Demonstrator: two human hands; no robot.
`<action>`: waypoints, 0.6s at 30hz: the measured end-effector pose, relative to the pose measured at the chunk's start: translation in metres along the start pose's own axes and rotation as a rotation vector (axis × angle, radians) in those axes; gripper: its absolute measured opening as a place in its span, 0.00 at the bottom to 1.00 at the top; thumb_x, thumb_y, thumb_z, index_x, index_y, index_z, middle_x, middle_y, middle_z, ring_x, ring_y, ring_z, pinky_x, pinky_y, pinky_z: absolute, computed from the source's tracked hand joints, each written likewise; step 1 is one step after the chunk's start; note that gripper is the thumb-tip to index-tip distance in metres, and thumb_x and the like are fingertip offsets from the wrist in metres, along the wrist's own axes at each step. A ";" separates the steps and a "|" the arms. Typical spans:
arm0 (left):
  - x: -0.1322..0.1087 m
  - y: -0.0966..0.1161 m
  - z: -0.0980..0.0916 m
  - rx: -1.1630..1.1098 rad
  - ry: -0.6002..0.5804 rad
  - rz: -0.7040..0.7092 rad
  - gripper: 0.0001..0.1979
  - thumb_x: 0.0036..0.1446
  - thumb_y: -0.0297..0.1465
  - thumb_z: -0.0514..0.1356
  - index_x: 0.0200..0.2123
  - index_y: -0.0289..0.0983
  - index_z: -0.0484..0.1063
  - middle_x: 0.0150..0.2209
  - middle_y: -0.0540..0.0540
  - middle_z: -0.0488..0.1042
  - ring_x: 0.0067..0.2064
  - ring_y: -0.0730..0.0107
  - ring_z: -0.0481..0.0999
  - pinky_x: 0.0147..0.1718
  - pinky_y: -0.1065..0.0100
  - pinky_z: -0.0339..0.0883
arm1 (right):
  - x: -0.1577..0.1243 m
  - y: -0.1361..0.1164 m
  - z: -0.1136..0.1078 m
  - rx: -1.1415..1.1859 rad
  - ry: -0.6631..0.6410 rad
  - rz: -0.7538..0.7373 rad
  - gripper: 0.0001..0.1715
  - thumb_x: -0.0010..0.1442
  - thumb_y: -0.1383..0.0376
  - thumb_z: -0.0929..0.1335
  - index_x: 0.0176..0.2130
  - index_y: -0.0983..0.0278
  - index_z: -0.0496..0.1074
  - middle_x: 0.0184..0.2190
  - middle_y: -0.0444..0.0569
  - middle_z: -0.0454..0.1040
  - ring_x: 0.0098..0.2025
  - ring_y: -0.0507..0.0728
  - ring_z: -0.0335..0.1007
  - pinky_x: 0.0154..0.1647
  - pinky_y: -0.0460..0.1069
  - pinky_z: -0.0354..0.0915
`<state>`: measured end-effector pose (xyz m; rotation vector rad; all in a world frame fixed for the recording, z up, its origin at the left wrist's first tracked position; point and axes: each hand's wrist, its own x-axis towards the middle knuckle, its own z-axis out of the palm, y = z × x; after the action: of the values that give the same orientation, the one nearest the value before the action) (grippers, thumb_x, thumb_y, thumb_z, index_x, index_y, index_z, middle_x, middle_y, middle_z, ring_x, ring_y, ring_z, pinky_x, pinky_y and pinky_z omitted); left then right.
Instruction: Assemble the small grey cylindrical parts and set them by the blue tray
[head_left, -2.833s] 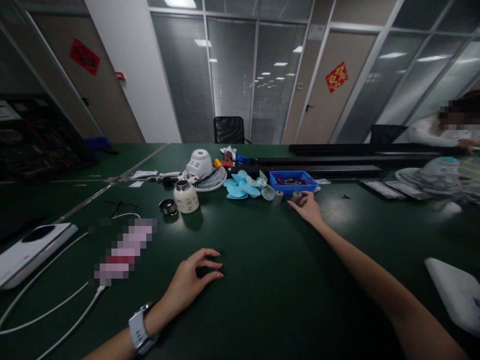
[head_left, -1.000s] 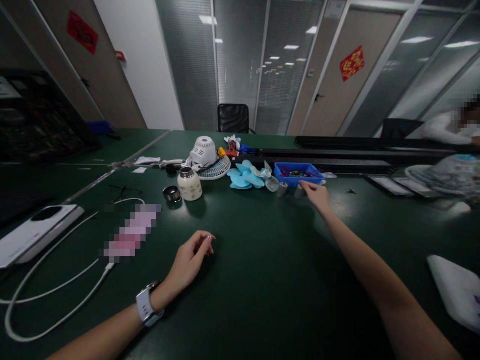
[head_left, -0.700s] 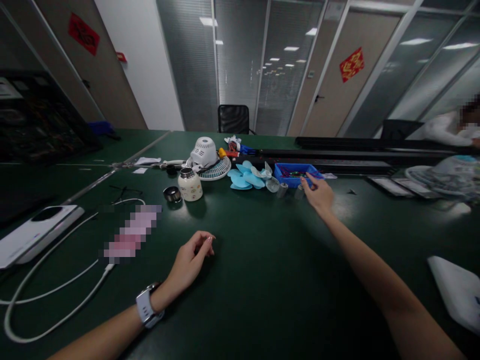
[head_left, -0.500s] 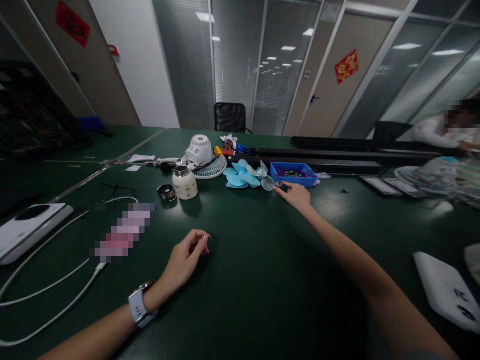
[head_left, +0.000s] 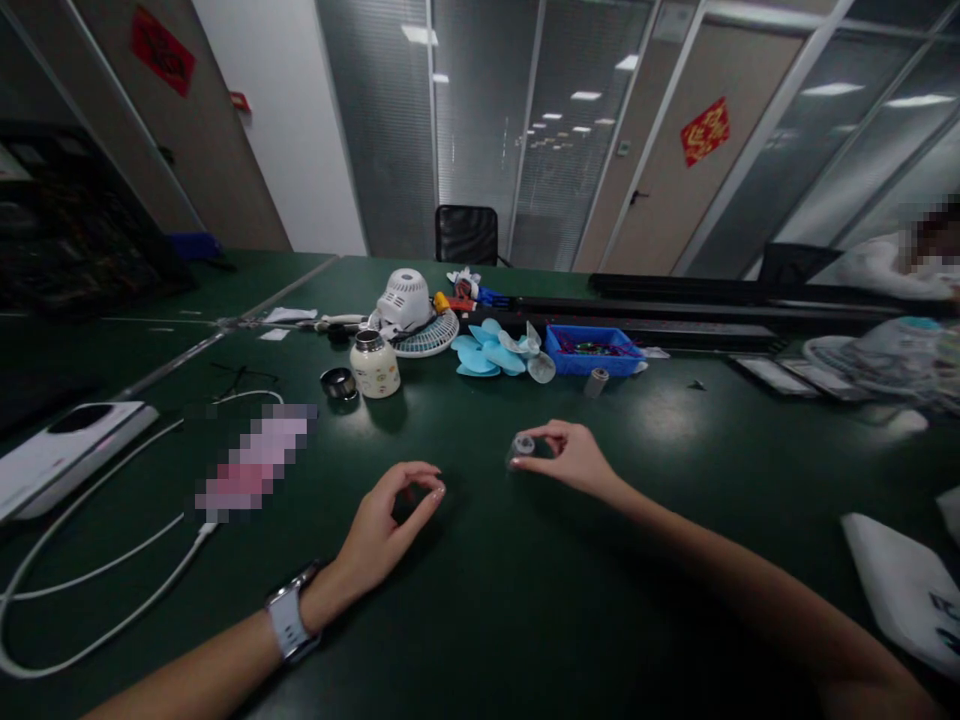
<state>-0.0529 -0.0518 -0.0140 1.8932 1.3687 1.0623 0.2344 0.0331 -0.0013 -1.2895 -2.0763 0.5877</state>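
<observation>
My right hand [head_left: 566, 457] pinches a small grey cylinder [head_left: 523, 446] between thumb and fingers, over the middle of the green table. The cylinder's round end faces up; I cannot make out its exact kind. Across from it my left hand [head_left: 394, 515], with a watch on its wrist, is curved, thumb and fingertips a little apart and nothing between them. Farther back, a similar grey cylinder [head_left: 596, 382] stands in front of a blue tray [head_left: 628, 364] of small parts and wires. Light blue fan blades [head_left: 489, 352] lie left of the tray.
A white fan housing [head_left: 405, 300] and its grille [head_left: 431, 337] lie behind a cream flask [head_left: 375, 368] and a dark cap [head_left: 339, 383]. A phone [head_left: 259, 455] on a white cable lies left. Long black bars [head_left: 675, 335] run along the back. Another person sits far right.
My right hand has drawn back from beside the tray towards me, now with the grey cylinder. The standing cylinder has come into view. My left hand has moved slightly right, its fingers opening a little.
</observation>
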 end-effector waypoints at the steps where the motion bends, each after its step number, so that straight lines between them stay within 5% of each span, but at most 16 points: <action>1: -0.002 0.002 0.002 0.006 0.007 0.038 0.13 0.60 0.36 0.59 0.48 0.40 0.70 0.47 0.43 0.77 0.45 0.61 0.76 0.44 0.61 0.69 | -0.009 -0.015 0.009 0.022 -0.063 -0.051 0.28 0.45 0.46 0.75 0.42 0.60 0.79 0.22 0.39 0.60 0.22 0.49 0.53 0.23 0.45 0.48; 4: -0.007 0.008 0.009 0.033 -0.008 0.136 0.18 0.58 0.35 0.62 0.52 0.41 0.69 0.50 0.41 0.76 0.53 0.57 0.73 0.53 0.55 0.64 | -0.028 -0.051 0.033 0.104 -0.204 -0.169 0.26 0.44 0.48 0.76 0.40 0.59 0.79 0.22 0.39 0.61 0.23 0.48 0.55 0.23 0.45 0.49; 8: -0.012 0.014 0.015 0.078 0.004 0.191 0.15 0.56 0.36 0.64 0.47 0.42 0.75 0.49 0.42 0.77 0.53 0.55 0.74 0.52 0.55 0.66 | -0.036 -0.064 0.054 0.189 -0.204 -0.204 0.23 0.44 0.49 0.77 0.35 0.61 0.77 0.22 0.38 0.61 0.23 0.48 0.56 0.23 0.45 0.51; 13: -0.010 0.018 0.014 -0.051 0.067 0.076 0.12 0.54 0.37 0.66 0.41 0.39 0.74 0.41 0.43 0.81 0.45 0.56 0.80 0.49 0.56 0.70 | -0.039 -0.062 0.063 0.255 -0.144 -0.202 0.22 0.43 0.51 0.77 0.32 0.62 0.71 0.29 0.42 0.68 0.28 0.51 0.63 0.26 0.46 0.58; 18: -0.004 0.000 -0.001 -0.201 0.104 -0.064 0.21 0.53 0.36 0.67 0.48 0.40 0.67 0.42 0.43 0.81 0.42 0.56 0.82 0.45 0.56 0.74 | -0.041 -0.069 0.062 0.266 -0.146 -0.210 0.22 0.44 0.57 0.77 0.36 0.61 0.69 0.38 0.46 0.74 0.40 0.56 0.70 0.44 0.52 0.63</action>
<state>-0.0545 -0.0560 -0.0144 1.6593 1.3163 1.2315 0.1614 -0.0363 -0.0117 -0.8898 -2.1304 0.8498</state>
